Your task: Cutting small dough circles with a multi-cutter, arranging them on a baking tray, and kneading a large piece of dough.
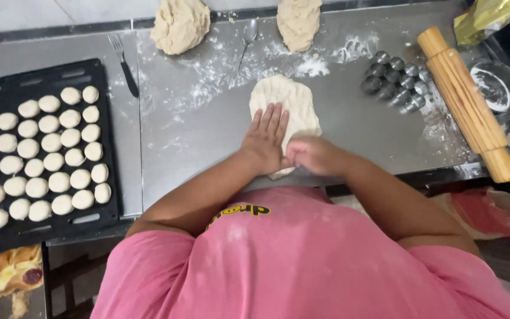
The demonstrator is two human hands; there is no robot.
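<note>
At nine o'clock we see a black tray (pixel 7 88) of dough rounds (pixel 48 155). Mid-worktop (pixel 172 147), the left hand (pixel 265 137) lies spread flat on the dough sheet (pixel 284 103); the right hand (pixel 314 155) is curled at its near edge. We judge flattening is underway; more even pressing is needed. At three o'clock lie cutters (pixel 396 80) and a rolling pin (pixel 467 103). The right fingertips are hidden.

A baker in a pink short-sleeved T-shirt (pixel 302 266), lightly dusted with flour, a yellow-and-black printed logo (pixel 240 211) near the collar at 12 o'clock; forearms bare, left hand (pixel 265 139) and right hand (pixel 314 155) ungloved, without rings.
</note>
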